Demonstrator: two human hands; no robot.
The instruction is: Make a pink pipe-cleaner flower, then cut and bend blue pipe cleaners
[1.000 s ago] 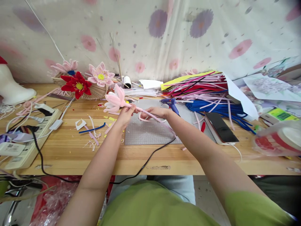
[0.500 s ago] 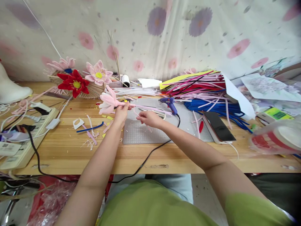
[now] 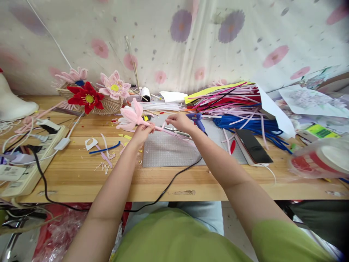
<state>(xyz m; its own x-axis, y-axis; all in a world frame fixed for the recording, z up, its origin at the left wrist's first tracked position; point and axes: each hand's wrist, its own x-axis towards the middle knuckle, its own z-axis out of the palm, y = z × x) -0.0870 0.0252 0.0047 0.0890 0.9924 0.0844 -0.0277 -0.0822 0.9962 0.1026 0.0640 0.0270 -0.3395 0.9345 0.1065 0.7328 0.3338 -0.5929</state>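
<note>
A pink pipe-cleaner flower (image 3: pixel 134 113) lies sideways in my left hand (image 3: pixel 144 133), which is closed round its stem just below the petals. To the right, my right hand (image 3: pixel 180 123) pinches a pink pipe cleaner (image 3: pixel 163 126) that rises from the stem. The rest of the stem stretches right, over the grey cutting mat (image 3: pixel 169 156). Below my right hand lie scissors (image 3: pixel 176 131), partly hidden. Beyond my right wrist rests a purple glue gun (image 3: pixel 198 119) with a black cord.
Finished flowers, one red (image 3: pixel 88 98), stand at the back left by a power strip (image 3: pixel 35 160). Bundles of red, pink and blue pipe cleaners (image 3: pixel 245 125) lie back right, near a phone (image 3: pixel 254 146) and a wrapped cup (image 3: pixel 321 160). Blue and purple scraps lie left of the mat.
My right hand has moved up and a little right, raising the pipe cleaner from below the stem to above it. The flower has turned slightly and shifted right with my left hand.
</note>
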